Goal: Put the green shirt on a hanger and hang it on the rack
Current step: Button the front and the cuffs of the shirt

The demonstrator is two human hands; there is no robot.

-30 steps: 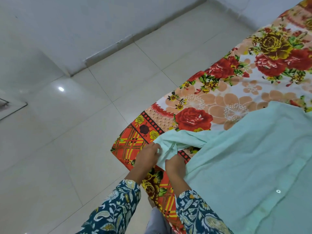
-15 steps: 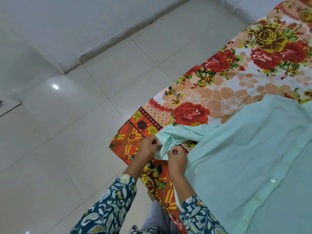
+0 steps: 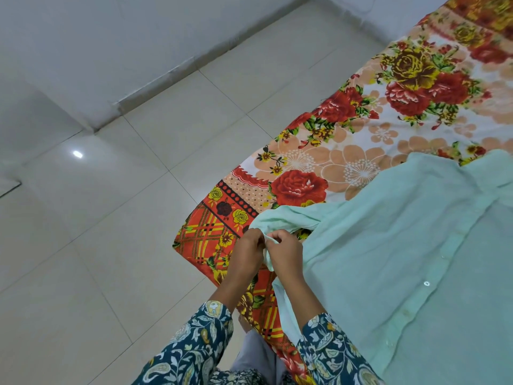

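Left hand [image 3: 248, 252]: fingers curled, pinching sleeve [image 3: 283, 218] end.
Right hand [image 3: 286, 252]: pinching same sleeve end.
Risk: shirt [image 3: 402, 245] dragged off bedsheet [image 3: 305, 165] edge by hard tug.

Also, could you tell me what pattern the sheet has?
The sheet is floral: red roses, peach blossoms, orange plaid border; head view.

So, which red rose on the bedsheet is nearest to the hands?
The lone red rose just above the green shirt sleeve; the other roses sit farther up the bedsheet.
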